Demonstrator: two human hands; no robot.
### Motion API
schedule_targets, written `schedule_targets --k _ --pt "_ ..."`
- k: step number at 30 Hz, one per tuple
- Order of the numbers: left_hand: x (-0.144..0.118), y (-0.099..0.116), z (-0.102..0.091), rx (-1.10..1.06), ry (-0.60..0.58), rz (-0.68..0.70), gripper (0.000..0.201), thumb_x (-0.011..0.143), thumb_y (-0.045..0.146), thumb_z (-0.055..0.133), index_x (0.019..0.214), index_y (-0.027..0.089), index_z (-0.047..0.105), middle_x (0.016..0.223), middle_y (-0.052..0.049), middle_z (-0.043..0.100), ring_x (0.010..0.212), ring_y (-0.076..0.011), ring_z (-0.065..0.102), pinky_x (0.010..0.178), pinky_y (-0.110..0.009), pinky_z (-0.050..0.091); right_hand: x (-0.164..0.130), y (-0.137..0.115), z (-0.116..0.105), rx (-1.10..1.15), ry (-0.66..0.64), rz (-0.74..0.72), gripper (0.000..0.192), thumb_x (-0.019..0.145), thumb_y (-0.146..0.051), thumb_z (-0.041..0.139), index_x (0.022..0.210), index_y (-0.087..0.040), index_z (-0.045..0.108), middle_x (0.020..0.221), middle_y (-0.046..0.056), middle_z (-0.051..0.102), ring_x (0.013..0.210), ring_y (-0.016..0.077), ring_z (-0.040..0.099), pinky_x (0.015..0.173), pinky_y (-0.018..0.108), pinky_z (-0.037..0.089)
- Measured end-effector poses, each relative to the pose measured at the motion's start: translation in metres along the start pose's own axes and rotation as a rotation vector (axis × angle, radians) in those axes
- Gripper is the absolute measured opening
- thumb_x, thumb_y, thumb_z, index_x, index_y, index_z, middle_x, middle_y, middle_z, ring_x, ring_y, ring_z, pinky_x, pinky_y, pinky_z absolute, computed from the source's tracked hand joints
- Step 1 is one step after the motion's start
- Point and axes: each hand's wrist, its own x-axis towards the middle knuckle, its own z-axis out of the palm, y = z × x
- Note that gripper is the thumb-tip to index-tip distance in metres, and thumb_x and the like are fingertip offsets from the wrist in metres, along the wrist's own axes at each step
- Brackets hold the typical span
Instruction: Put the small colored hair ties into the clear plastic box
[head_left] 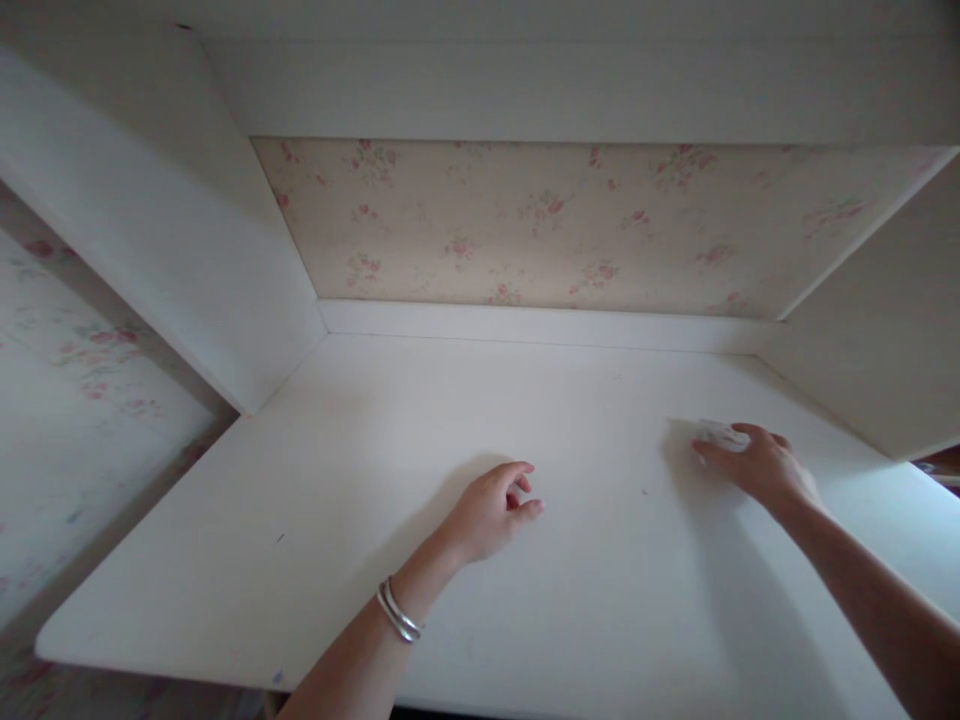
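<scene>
My right hand grips a crumpled white tissue or wipe between thumb and fingers, at the right part of the white desktop. Whether the wad presses on the surface or hovers just over it is hard to tell. Nearer the middle, my left hand is over the desktop with nothing in it. Its fingers are loosely curled and the thumb stands apart from them. A silver bangle circles the left wrist.
White side panels rise at the left and right. Behind, a low white ledge runs below floral wallpaper. A white board overhangs the back. A small dark mark lies on the desktop's left.
</scene>
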Motion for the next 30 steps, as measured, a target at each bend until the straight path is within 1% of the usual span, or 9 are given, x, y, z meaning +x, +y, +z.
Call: schedule_targets --k 3,6,9,13,14,17,20,24,30 --pt "0.001 0.0 0.001 0.033 0.007 0.006 0.039 0.081 0.036 0.057 0.117 0.02 0.056 0.1 -0.003 0.064 0.074 -0.0131 0.059 0.071 -0.027 0.049 0.015 0.025 -0.001 -0.083 -0.114 0.11 0.075 0.063 -0.058 0.062 0.125 -0.015 0.054 0.123 0.028 0.05 0.089 0.0348 0.061 0.059 0.041 0.039" --pt "0.003 0.0 0.001 0.052 0.015 0.003 0.034 0.082 0.035 0.056 0.112 0.019 0.06 0.095 -0.004 0.066 0.076 -0.014 0.06 0.073 -0.027 0.049 0.013 0.022 -0.005 -0.094 -0.095 0.112 0.075 0.062 -0.059 0.062 0.127 -0.023 0.051 0.13 0.023 0.046 0.098 0.0382 0.057 0.066 0.046 0.041" --pt "0.004 0.0 0.0 0.048 0.02 0.003 0.032 0.083 0.036 0.054 0.109 0.019 0.062 0.092 -0.004 0.067 0.077 -0.0148 0.06 0.073 -0.027 0.049 -0.009 -0.005 -0.009 -0.075 0.066 -0.044 0.07 0.066 -0.062 0.059 0.124 -0.022 0.054 0.131 0.021 0.046 0.113 0.0402 0.046 0.078 0.05 0.037" --pt "0.005 0.0 -0.002 0.047 0.03 -0.004 0.03 0.084 0.037 0.053 0.104 0.019 0.065 0.09 -0.004 0.068 0.078 -0.0153 0.061 0.073 -0.027 0.048 -0.062 -0.065 0.001 0.287 0.29 -0.115 0.042 0.079 -0.05 0.049 0.107 -0.021 0.061 0.113 0.014 0.058 0.097 0.0271 0.057 0.079 0.04 0.043" --pt "0.006 0.0 -0.002 0.046 0.034 -0.01 0.03 0.084 0.037 0.053 0.103 0.018 0.066 0.09 -0.004 0.068 0.078 -0.0154 0.061 0.073 -0.027 0.048 -0.078 -0.082 0.006 0.411 0.243 -0.114 0.04 0.08 -0.05 0.048 0.102 -0.019 0.062 0.104 0.013 0.061 0.089 0.0243 0.059 0.074 0.036 0.045" --pt "0.007 0.003 -0.002 0.033 0.047 -0.029 0.03 0.084 0.037 0.053 0.102 0.018 0.066 0.09 -0.004 0.068 0.079 -0.0159 0.061 0.073 -0.027 0.048 -0.123 -0.134 0.021 0.671 -0.15 -0.133 0.038 0.084 -0.051 0.045 0.097 -0.019 0.061 0.079 0.005 0.065 0.064 0.0183 0.059 0.06 0.03 0.046" --pt "0.007 0.005 -0.003 0.014 0.047 -0.012 0.027 0.085 0.032 0.05 0.1 0.017 0.066 0.086 -0.003 0.068 0.075 -0.0158 0.061 0.07 -0.027 0.048 -0.162 -0.18 0.027 0.797 -0.442 -0.363 0.035 0.086 -0.05 0.045 0.097 -0.021 0.062 0.072 0.002 0.064 0.059 0.0163 0.057 0.058 0.028 0.046" --pt "0.007 0.005 -0.004 -0.048 0.078 0.016 0.025 0.082 0.02 0.051 0.103 0.016 0.063 0.092 -0.004 0.069 0.081 -0.0166 0.062 0.073 -0.026 0.049 -0.19 -0.215 0.024 0.863 -0.394 -0.504 0.031 0.091 -0.04 0.04 0.089 -0.021 0.065 0.082 0.004 0.065 0.076 0.0163 0.06 0.071 0.027 0.047" --pt "0.007 0.005 -0.004 -0.092 0.042 0.015 0.028 0.084 0.024 0.05 0.108 0.016 0.062 0.098 -0.005 0.069 0.086 -0.0177 0.063 0.074 -0.026 0.049 -0.188 -0.211 0.028 0.88 -0.423 -0.56 0.025 0.092 -0.034 0.043 0.088 -0.02 0.064 0.084 0.004 0.065 0.076 0.015 0.06 0.072 0.025 0.046"
